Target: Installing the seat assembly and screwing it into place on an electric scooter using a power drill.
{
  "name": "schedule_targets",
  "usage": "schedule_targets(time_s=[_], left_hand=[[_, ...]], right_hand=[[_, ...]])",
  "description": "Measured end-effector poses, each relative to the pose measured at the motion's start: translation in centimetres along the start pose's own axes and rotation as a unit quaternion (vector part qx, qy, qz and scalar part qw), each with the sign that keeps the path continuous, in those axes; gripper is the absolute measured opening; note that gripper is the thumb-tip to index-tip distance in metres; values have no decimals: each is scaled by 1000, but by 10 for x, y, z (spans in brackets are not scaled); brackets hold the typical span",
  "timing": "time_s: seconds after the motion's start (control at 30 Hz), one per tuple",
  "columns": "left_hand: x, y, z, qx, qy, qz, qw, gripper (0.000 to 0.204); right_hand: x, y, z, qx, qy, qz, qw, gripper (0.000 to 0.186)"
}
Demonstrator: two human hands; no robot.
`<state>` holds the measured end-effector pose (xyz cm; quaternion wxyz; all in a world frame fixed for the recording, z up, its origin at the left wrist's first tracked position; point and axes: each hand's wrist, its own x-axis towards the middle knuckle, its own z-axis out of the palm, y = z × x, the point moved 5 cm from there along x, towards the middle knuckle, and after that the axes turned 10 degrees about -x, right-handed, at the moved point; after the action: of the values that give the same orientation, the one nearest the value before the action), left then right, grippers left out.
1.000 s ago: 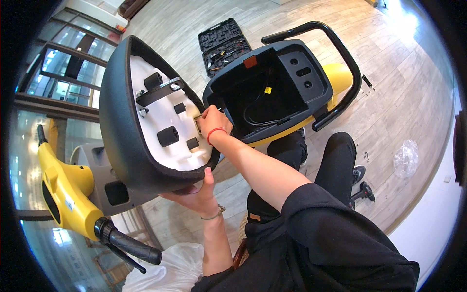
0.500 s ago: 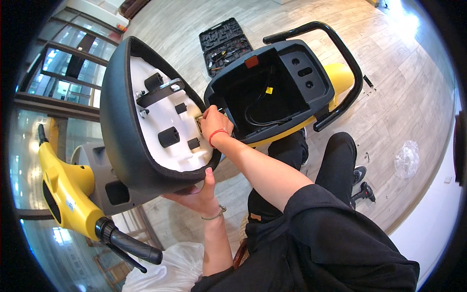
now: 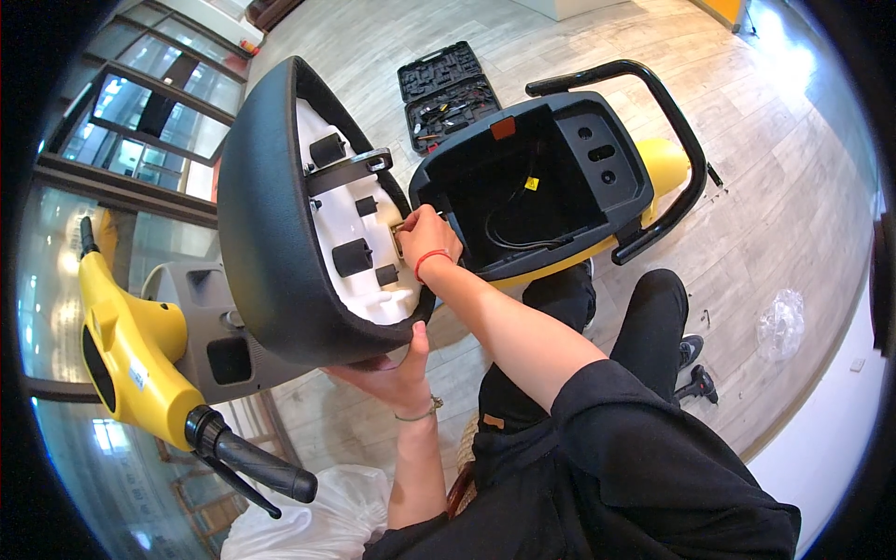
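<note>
A black padded scooter seat [image 3: 271, 215] stands tipped up, its white underside [image 3: 373, 303] facing the open storage box [image 3: 485, 201]. Black rubber stops and a black metal bracket [image 3: 347, 175] stick out from that underside. My left hand [image 3: 387, 375] grips the seat's lower rim from below, thumb up against the edge. At the seat's edge beside the storage box, my right hand [image 3: 427, 241] is closed, fingers pinched by a small brass-coloured metal piece [image 3: 399, 240]. Whatever lies between those fingers is hidden.
Yellow handlebars [image 3: 135, 355] are at the left. A black grab rail [image 3: 686, 140] curves round the storage box. On the floor lie an open tool case [image 3: 448, 98], a power drill [image 3: 698, 385] and a clear plastic bag [image 3: 780, 324]. A white bag [image 3: 308, 513] sits lower left.
The seat has turned slightly, so its underside looks narrower. Both hands stay at their places on it. The whole view has shifted a little.
</note>
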<state>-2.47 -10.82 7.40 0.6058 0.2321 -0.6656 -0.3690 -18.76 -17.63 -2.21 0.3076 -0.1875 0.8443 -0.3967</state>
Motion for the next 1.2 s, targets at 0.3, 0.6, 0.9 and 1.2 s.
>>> schedule_targets(time_s=[0.3, 0.6, 0.9, 1.2], left_hand=[[0, 1, 2, -2, -2, 12, 1000, 106], [0, -1, 0, -25, 10, -13, 1000, 109], [1, 0, -1, -13, 2, 2, 1000, 112], [4, 0, -4, -37, 43, -11, 998, 110]], right_hand=[[2, 1, 4, -2, 11, 4, 1000, 20], [4, 2, 6, -9, 7, 2, 1000, 22], [4, 2, 3, -2, -12, 26, 1000, 23], [0, -1, 0, -41, -6, 24, 999, 26]])
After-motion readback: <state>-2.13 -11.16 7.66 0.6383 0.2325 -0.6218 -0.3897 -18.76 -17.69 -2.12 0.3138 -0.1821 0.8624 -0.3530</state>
